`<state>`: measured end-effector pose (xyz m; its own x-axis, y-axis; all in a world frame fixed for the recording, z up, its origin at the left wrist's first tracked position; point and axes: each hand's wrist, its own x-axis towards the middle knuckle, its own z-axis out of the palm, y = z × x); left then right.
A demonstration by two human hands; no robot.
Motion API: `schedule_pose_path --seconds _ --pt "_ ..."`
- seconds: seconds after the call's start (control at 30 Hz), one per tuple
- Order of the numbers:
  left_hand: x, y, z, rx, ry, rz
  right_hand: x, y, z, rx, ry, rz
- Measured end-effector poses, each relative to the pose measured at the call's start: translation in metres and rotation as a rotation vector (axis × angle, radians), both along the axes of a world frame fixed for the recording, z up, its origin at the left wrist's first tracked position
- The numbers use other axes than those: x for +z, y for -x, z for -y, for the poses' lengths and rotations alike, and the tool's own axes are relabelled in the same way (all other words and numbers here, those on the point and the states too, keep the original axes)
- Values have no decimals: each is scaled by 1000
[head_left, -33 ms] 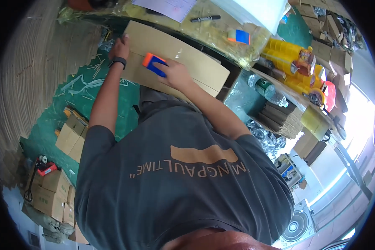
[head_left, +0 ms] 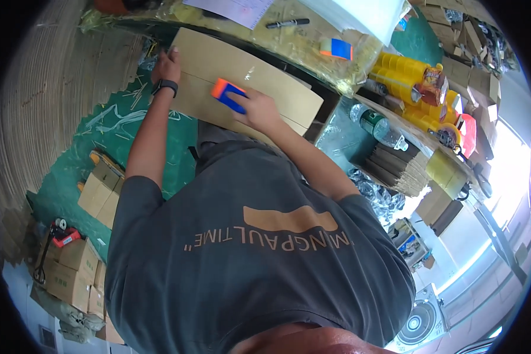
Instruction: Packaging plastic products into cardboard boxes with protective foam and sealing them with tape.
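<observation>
- Since the earlier frame the right hand [head_left: 259, 108] and its orange-and-blue tape dispenser [head_left: 229, 95] have crept slightly along the flattened cardboard box [head_left: 265, 82]; nothing else seems to have shifted.
- Far left: stacks of corrugated sheets [head_left: 53, 94], and small cardboard cartons [head_left: 71, 265] on the green floor [head_left: 112, 135] below.
- The left hand [head_left: 167, 68], a dark watch [head_left: 166, 86] on its wrist, lies flat on the near-left part of the box, fingers spread and closed on nothing, pressing the panel down.
- The box lies on the table [head_left: 348, 74] with its long axis running from upper left to lower right; a seam runs the same way along its middle.
- The right hand is clamped around the dispenser, which sits on the box face near that seam. The dispenser lies just left of the hand that grips it, pointing toward the left hand; a stretch of bare cardboard lies between the two hands.
- The right hand is the one on the tool; the left only steadies.
- Right of the box: a black marker [head_left: 287, 23], a second dispenser [head_left: 336, 48], a plastic bottle [head_left: 379, 125], and yellow tape rolls [head_left: 404, 82].
</observation>
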<state>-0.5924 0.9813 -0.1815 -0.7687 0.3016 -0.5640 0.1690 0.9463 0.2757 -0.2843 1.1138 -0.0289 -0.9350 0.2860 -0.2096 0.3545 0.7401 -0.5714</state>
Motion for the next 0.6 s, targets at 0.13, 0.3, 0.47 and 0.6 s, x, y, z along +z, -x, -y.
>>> schedule_pose_path --seconds 0.13,0.3,0.47,0.6 --pt "-4 -96 -11 -202 -116 -752 19 -181 -54 6 -56 196" --pt "23 -284 -67 -482 -191 -518 15 -235 -70 7 -101 179" --pt "26 -364 -82 -538 -235 -471 8 -288 -97 19 -55 117" --pt "18 -358 -77 -565 -210 -521 10 -375 -125 35 -99 358"
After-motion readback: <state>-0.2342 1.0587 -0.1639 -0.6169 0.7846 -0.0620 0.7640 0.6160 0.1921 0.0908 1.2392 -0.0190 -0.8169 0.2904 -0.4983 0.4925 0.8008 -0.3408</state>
